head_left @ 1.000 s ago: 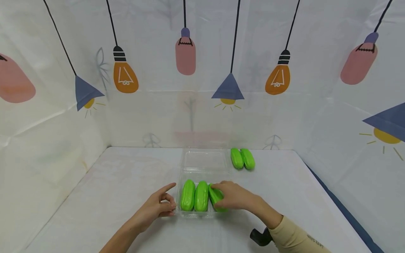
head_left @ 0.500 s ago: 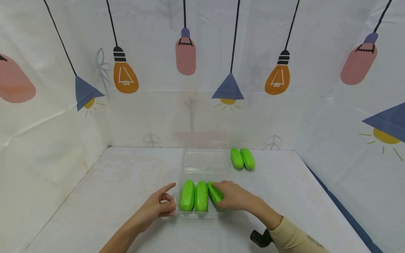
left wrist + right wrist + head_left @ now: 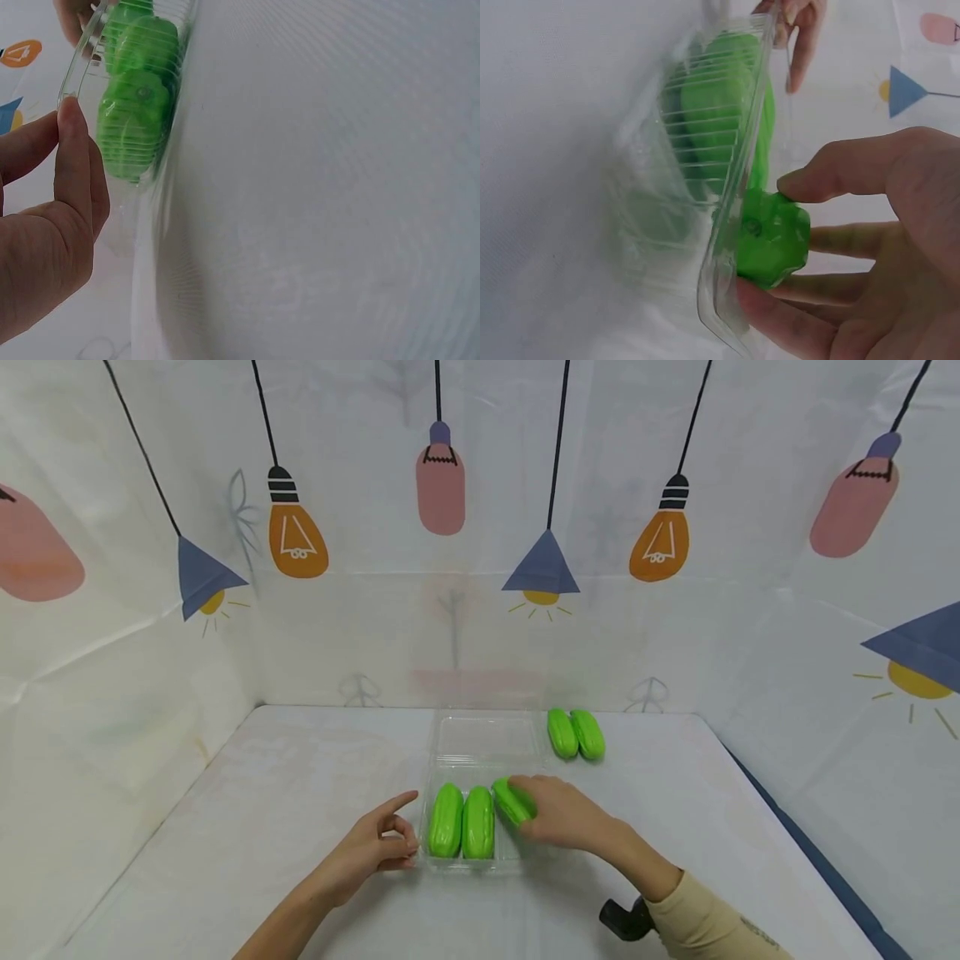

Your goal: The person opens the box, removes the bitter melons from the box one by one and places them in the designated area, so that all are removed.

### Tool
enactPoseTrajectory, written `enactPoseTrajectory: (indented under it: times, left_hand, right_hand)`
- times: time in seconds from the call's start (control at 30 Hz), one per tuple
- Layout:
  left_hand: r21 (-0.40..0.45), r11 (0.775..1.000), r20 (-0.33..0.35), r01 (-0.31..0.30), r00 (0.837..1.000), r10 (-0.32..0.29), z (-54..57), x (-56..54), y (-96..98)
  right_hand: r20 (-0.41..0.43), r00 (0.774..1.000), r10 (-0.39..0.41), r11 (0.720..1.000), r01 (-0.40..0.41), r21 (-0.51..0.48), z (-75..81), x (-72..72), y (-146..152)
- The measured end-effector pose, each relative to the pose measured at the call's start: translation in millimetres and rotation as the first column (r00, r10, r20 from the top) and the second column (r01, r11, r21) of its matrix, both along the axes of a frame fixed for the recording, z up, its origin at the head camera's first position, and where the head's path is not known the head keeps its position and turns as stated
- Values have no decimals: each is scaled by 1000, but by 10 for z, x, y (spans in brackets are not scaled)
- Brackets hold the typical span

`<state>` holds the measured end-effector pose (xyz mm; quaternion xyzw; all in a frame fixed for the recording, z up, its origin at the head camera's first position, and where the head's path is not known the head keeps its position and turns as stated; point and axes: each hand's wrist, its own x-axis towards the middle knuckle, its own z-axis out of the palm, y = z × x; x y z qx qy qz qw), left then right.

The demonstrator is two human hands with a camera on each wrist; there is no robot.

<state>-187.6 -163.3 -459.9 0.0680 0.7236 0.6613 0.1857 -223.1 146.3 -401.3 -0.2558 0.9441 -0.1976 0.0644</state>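
Note:
A hinged clear plastic box point(image 3: 506, 865) lies with its lid point(image 3: 487, 739) folded back. In its left part, two glossy green toy cucumbers point(image 3: 446, 821) lie side by side. My right hand point(image 3: 568, 814) grips a third toy cucumber point(image 3: 513, 802) between thumb and fingers, tilted over the box's right side. The right wrist view shows that held cucumber point(image 3: 772, 238) end-on, raised to the level of the box rim. My left hand point(image 3: 367, 853) pinches the box's left rim, thumb and fingertips meeting at the edge in the left wrist view.
Two more green toy cucumbers point(image 3: 575, 734) rest behind the box to the right, beside the lid. A black curved object point(image 3: 627, 920) shows by the right sleeve. White sheets printed with lamps hang behind the white table point(image 3: 315, 760) and at both sides.
The cucumber in my right hand has risen and moved a little away from me, its near end lifting out of the box. My left hand stays at the rim.

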Motion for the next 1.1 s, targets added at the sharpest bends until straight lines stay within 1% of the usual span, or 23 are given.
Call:
enactPoseTrajectory:
  times: [0.27,0.4,0.63,0.8,0.9,1.03,1.1]
  left_hand:
    - [0,1000,3,0,1000,0,11,-2,-10]
    - [2,1000,3,6,1000,-6,11,-15,-8]
    - [-7,1000,20,4,1000,-4,-16,-13,-20]
    - [-11,1000,13,6,1000,-6,-14,-21,-12]
    - [-13,1000,18,6,1000,-6,-12,-12,-12]
    - [-14,1000,30,3,1000,-2,-8,-2,-16]
    - [-11,1000,27,3,1000,-3,-4,-5,-15]
  right_hand:
    - [-58,998,-27,999,25,-26,41,-33,57]
    - [-82,996,-37,998,33,-58,80,-41,96]
    - [-67,996,-56,991,47,-123,164,-63,164]
    - [-32,995,-93,980,86,-181,204,-114,232]
    - [-4,993,-121,970,118,-213,193,-159,279]
    - [0,987,-159,957,154,-246,147,-234,364]
    - [-13,983,-183,945,172,-278,127,-278,415]
